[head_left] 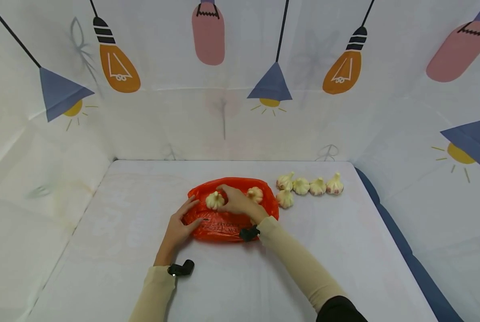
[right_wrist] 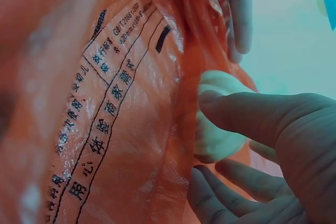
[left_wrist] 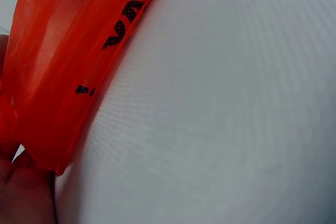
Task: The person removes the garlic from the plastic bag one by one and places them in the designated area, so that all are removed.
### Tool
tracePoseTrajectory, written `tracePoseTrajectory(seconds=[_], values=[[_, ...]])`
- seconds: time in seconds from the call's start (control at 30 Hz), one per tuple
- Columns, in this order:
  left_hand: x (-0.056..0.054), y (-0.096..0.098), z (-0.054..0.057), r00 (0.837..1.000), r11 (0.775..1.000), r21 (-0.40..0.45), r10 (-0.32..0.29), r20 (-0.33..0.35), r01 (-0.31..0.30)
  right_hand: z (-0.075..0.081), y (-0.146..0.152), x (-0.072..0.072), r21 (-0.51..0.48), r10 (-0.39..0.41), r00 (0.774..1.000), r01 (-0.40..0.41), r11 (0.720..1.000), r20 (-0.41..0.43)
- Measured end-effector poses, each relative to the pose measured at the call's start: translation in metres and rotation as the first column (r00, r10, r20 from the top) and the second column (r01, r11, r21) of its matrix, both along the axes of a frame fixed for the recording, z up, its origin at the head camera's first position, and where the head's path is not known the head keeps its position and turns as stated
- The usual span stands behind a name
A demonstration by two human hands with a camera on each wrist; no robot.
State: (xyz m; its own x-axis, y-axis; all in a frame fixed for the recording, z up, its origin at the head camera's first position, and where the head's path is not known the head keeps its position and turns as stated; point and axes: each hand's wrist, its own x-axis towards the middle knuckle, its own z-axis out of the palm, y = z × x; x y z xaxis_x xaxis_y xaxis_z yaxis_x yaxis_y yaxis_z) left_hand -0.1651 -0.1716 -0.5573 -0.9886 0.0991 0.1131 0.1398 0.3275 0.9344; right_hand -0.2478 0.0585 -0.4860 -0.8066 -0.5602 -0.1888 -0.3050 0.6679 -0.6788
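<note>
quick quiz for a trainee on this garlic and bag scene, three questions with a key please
1. How many garlic bulbs lie on the table outside the red bag?
2. Pick one. The right hand grips:
a) a cup
b) a garlic bulb
c) nothing
3. True or false: the left hand touches the red bag.

Key
1. Five
2. b
3. True
</note>
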Motion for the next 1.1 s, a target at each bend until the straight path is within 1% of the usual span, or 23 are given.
tracePoseTrajectory(seconds=[0.1,0.27,0.6,0.87,1.1], values=[[-0.0003,-0.0002,-0.0006,1.000,1.000,-0.001,-0.005,-0.013,0.005,-0.0014,0.0001,-0.0009,-0.001,0.004,1.000,-0.004,1.000,0.005],[0.0005,-0.0003,0.0002,1.000,1.000,0.000,-0.012,-0.012,0.012,-0.0031,0.0001,-0.0023,-0.003,0.004,1.000,-0.004,1.000,0.010],[0.0004,0.0003,0.0008,1.000,1.000,-0.015,-0.008,-0.025,0.008,-0.0057,-0.0009,-0.0030,-0.021,-0.008,1.000,0.008,1.000,-0.020],[0.0008,0.0007,0.0013,1.000,1.000,-0.001,-0.006,-0.013,0.006,-0.0052,-0.0006,-0.0020,-0.060,-0.028,0.999,0.027,0.998,-0.016],[0.0011,0.0006,0.0031,1.000,1.000,-0.001,-0.002,-0.006,0.002,0.0000,0.0003,-0.0029,-0.070,-0.045,0.998,0.042,0.997,-0.043]])
